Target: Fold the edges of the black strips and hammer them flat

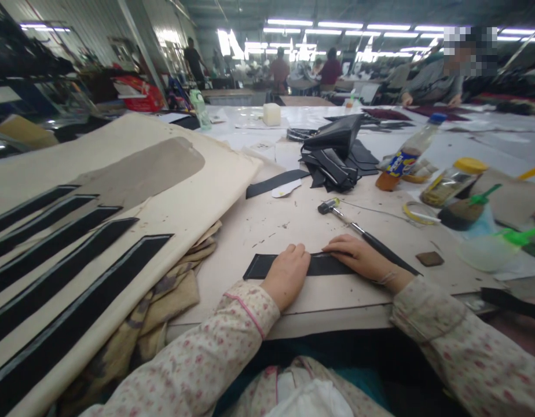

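A black strip (259, 266) of leather-like material lies flat near the table's front edge, with a pale line along its left end. My left hand (289, 272) rests over it left of the middle, fingers bent and pressed together on it. Farther right, my right hand (358, 255) grips the strip's far edge with its fingers close together; the thumb is mostly hidden. Beside that hand lies a hammer (348, 220) with a dark handle, partly covered by my wrist. Several black strips with pale edges (120, 278) lie on the cream board (224, 168) at left.
Black pieces (337, 168) are heaped behind my hands. To the right stand a Pepsi bottle (404, 159), a yellow-lidded jar (452, 182), a tape roll (419, 213) and green-tipped squeeze bottles (488, 252). Brown cloth (176, 284) hangs under the board. Across the table a person (436, 81) handles dark red material.
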`<state>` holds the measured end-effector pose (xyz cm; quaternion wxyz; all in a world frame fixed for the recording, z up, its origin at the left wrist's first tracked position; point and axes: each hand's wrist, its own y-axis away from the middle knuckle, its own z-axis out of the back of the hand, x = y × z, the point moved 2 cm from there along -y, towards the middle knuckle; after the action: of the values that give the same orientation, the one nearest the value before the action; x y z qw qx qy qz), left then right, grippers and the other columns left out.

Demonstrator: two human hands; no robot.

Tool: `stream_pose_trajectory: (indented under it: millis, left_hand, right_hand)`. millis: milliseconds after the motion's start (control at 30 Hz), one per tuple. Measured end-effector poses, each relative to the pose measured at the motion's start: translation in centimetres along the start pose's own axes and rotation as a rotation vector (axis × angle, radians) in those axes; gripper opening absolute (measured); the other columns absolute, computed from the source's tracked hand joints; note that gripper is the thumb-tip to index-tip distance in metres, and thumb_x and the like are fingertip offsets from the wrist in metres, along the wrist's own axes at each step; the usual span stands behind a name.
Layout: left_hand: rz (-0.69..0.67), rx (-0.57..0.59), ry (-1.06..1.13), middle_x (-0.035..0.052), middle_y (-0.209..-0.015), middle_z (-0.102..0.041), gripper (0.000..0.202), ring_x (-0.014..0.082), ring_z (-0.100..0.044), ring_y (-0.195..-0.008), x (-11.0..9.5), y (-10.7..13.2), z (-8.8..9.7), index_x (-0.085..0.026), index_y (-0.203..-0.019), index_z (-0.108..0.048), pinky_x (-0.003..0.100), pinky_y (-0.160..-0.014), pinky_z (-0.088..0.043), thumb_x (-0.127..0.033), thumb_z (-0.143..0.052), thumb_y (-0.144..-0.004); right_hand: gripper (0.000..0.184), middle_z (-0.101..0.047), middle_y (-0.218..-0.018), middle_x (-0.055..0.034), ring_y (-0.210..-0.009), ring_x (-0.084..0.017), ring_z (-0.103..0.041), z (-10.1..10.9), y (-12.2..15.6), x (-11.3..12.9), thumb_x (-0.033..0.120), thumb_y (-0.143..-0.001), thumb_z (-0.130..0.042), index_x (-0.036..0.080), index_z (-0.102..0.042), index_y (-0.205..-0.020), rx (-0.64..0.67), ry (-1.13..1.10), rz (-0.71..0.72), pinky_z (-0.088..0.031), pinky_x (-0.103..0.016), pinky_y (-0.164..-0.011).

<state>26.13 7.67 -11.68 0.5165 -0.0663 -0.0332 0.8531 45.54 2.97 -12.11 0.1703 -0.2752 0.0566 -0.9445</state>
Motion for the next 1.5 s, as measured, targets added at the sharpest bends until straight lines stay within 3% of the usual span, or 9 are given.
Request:
stream_pose_trajectory:
  millis: [233, 433, 633, 800, 900, 1033, 1233, 1433, 1500]
  left_hand:
    - [-0.038, 0.009, 0.000, 0.0053, -0.095, -0.053, 0.032, 0.0215, -0.048, -0.087, 0.0, -0.4, 0.5, -0.022, -0.116, -0.048, 0.031, -0.070, -0.046, -0.012, -0.042, -0.087]
    - [-0.059, 0.066, -0.041, 0.0066, -0.096, -0.053, 0.029, 0.0224, -0.048, -0.086, -0.7, -0.7, 1.0, -0.019, -0.115, -0.050, 0.030, -0.065, -0.046, -0.013, -0.041, -0.087]
    - [-0.135, 0.077, -0.009, 0.0070, -0.097, -0.053, 0.021, 0.0215, -0.048, -0.087, -1.6, -1.3, 0.8, -0.012, -0.103, -0.054, 0.031, -0.070, -0.047, -0.010, -0.040, -0.087]
    - [-0.112, 0.058, -0.024, 0.0075, -0.097, -0.054, 0.025, 0.0218, -0.049, -0.085, -1.6, -1.4, 0.4, -0.012, -0.109, -0.051, 0.032, -0.066, -0.047, -0.010, -0.038, -0.088]
    - [-0.101, 0.039, -0.008, 0.0070, -0.098, -0.055, 0.027, 0.0211, -0.049, -0.088, -1.0, -1.1, 0.5, -0.015, -0.113, -0.050, 0.032, -0.072, -0.047, -0.012, -0.038, -0.088]
    - [-0.011, 0.061, -0.003, 0.0070, -0.097, -0.055, 0.018, 0.0224, -0.050, -0.090, 0.8, -0.2, 0.9, -0.016, -0.100, -0.055, 0.033, -0.075, -0.046, -0.023, -0.044, -0.088]
    - [0.005, 0.209, 0.073, 0.0087, -0.100, -0.055, 0.022, 0.0211, -0.054, -0.092, 2.5, 2.3, 2.9, -0.016, -0.104, -0.057, 0.032, -0.081, -0.045, -0.024, -0.046, -0.086]
    - [-0.173, 0.650, 0.432, 0.0030, -0.097, -0.064, 0.032, 0.0148, -0.060, -0.084, 3.2, 4.5, 6.3, -0.022, -0.113, -0.058, 0.022, -0.074, -0.045, -0.030, -0.050, -0.083]
    - [-0.088, 0.610, 0.493, 0.0027, -0.098, -0.066, 0.033, 0.0145, -0.060, -0.085, 4.2, 3.9, 6.2, -0.021, -0.114, -0.058, 0.021, -0.074, -0.044, -0.029, -0.048, -0.083]
  right_hand:
    - [0.026, -0.062, -0.093, -0.0087, -0.091, -0.018, -0.056, -0.5, 0.3, -0.1, 0.014, -0.085, -0.046, 0.018, -0.067, -0.100, -0.039, 0.069, 0.070, -0.047, -0.033, -0.083]
    - [0.029, -0.061, -0.095, -0.0103, -0.091, -0.019, -0.055, -0.3, 0.4, 0.4, 0.012, -0.086, -0.043, 0.017, -0.066, -0.103, 0.012, 0.192, 0.136, -0.047, -0.034, -0.082]
    - [0.036, -0.060, -0.102, -0.0111, -0.096, -0.021, -0.053, -0.1, 0.6, 1.2, 0.009, -0.085, -0.040, 0.018, -0.062, -0.112, 0.093, 0.283, 0.134, -0.045, -0.038, -0.087]
    - [0.033, -0.060, -0.104, -0.0102, -0.100, -0.020, -0.052, 0.3, 0.6, 0.8, 0.015, -0.083, -0.044, 0.018, -0.061, -0.111, 0.093, 0.166, -0.001, -0.042, -0.038, -0.092]
    - [0.042, -0.059, -0.109, -0.0113, -0.102, -0.022, -0.053, 0.8, 1.1, -0.2, 0.025, -0.082, -0.050, 0.015, -0.053, -0.122, 0.059, 0.088, -0.228, -0.041, -0.039, -0.093]
    - [0.057, -0.058, -0.113, -0.0103, -0.103, -0.023, -0.055, 1.3, 2.6, -1.0, 0.025, -0.077, -0.055, 0.019, -0.042, -0.132, 0.062, -0.032, -0.465, -0.043, -0.038, -0.090]
    - [0.056, -0.059, -0.103, -0.0076, -0.095, -0.021, -0.057, 1.0, 2.7, -0.9, 0.021, -0.076, -0.053, 0.021, -0.044, -0.130, -0.039, -0.074, -0.531, -0.043, -0.036, -0.086]
    - [0.053, -0.061, -0.097, -0.0060, -0.089, -0.018, -0.057, -0.3, -1.1, -1.3, 0.013, -0.073, -0.052, 0.016, -0.046, -0.126, -0.124, -0.146, -0.397, -0.043, -0.034, -0.085]
    - [0.053, -0.061, -0.096, -0.0043, -0.089, -0.017, -0.057, -0.9, -2.6, -1.1, 0.012, -0.073, -0.053, 0.017, -0.046, -0.125, -0.110, -0.170, -0.342, -0.044, -0.033, -0.084]
